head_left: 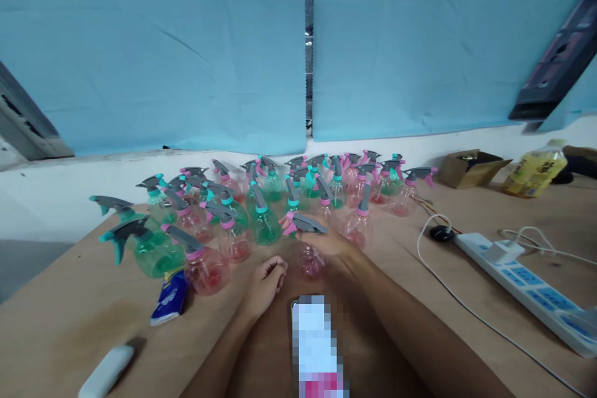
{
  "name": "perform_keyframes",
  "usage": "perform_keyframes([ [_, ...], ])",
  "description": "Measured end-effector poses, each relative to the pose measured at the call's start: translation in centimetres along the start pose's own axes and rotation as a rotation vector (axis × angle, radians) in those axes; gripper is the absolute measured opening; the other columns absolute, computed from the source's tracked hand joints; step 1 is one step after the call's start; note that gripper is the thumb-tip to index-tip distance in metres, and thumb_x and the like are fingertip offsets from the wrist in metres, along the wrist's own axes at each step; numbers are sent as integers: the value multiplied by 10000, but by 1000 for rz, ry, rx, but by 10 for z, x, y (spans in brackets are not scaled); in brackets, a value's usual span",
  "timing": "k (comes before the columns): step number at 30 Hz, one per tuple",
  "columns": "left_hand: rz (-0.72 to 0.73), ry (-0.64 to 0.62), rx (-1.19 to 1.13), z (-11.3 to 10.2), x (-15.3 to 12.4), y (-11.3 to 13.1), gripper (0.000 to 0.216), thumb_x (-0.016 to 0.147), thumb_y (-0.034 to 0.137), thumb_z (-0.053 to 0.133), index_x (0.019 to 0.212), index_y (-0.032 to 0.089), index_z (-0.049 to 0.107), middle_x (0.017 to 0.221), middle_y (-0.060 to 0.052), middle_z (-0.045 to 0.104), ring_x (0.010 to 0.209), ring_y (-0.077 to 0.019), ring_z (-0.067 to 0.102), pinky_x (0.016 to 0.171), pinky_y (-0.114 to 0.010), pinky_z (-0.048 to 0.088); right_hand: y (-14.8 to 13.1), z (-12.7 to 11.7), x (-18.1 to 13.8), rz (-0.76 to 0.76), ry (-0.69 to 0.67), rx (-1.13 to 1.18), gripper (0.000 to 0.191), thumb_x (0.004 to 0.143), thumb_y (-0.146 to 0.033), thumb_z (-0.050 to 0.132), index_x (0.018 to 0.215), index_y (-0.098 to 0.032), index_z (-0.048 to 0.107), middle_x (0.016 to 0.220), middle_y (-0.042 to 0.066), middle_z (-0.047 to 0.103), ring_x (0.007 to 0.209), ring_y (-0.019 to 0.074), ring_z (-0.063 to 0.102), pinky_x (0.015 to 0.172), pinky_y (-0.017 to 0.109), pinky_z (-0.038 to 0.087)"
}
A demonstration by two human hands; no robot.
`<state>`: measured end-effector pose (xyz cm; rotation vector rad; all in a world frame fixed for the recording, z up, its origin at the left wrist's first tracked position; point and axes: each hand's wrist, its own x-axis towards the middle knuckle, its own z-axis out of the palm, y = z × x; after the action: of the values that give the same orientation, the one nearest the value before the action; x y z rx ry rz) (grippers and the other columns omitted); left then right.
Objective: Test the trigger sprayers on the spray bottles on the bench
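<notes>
My right hand (326, 242) grips a pink spray bottle (308, 259) by its neck, just under the grey trigger head, and the bottle stands on the wooden table (420, 298). My left hand (265, 280) rests on the table beside it with the fingers curled in, holding nothing I can see. Behind both hands stand several pink and green spray bottles (261, 217) with grey trigger heads. A phone (317, 345) lies flat between my forearms.
A white power strip (527, 289) with a plugged charger and cables lies at the right. An open cardboard box (471, 168) and a yellow bottle (536, 171) sit at the back right. A blue packet (168, 300) and a white object (107, 370) lie at the left front.
</notes>
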<state>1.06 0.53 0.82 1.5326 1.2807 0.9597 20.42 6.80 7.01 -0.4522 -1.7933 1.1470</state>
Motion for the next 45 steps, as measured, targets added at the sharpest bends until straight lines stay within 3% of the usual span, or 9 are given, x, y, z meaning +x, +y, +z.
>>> perform_keyframes([
  [3, -16, -19, 11, 0, -1, 3, 282, 864, 331, 452, 616, 200, 427, 518, 67, 421, 485, -97, 404, 508, -222, 310, 1, -4, 2, 96, -87, 106, 291, 733, -148, 551, 963, -198, 721, 814, 13, 682, 769, 161, 618, 727, 277, 462],
  [6, -29, -27, 30, 0, -3, 7, 276, 850, 326, 448, 606, 202, 422, 512, 65, 417, 490, -102, 398, 509, -227, 306, 4, -2, -1, 156, -18, 167, 304, 673, -130, 533, 902, -193, 724, 702, 1, 649, 671, 148, 581, 618, 248, 415],
  [15, -19, -57, 53, 1, -4, 7, 255, 854, 313, 434, 625, 201, 433, 538, 59, 430, 531, -112, 413, 536, -232, 308, 6, 0, -4, 257, 48, 138, 132, 631, -137, 566, 692, -189, 671, 617, -22, 589, 660, 150, 564, 624, 260, 420],
  [21, -19, -84, 47, 2, -4, 5, 282, 872, 340, 438, 628, 199, 427, 557, 58, 430, 542, -110, 414, 550, -235, 314, 3, 4, -1, 190, 22, 187, 219, 641, -154, 533, 764, -193, 710, 674, -10, 616, 687, 147, 553, 648, 259, 406],
  [28, 0, -107, 49, 1, -5, 3, 249, 874, 318, 433, 657, 198, 457, 575, 53, 446, 562, -117, 424, 560, -236, 319, 4, 5, 0, 231, 16, 144, 292, 651, -148, 570, 890, -204, 728, 719, -19, 628, 671, 132, 535, 636, 247, 391],
  [45, -24, -141, 62, 3, -9, 10, 269, 881, 377, 457, 692, 190, 505, 589, 48, 468, 573, -120, 439, 563, -226, 319, 6, 14, -3, 203, 89, 125, 254, 655, -142, 534, 806, -203, 729, 718, -2, 637, 707, 160, 563, 666, 261, 435],
])
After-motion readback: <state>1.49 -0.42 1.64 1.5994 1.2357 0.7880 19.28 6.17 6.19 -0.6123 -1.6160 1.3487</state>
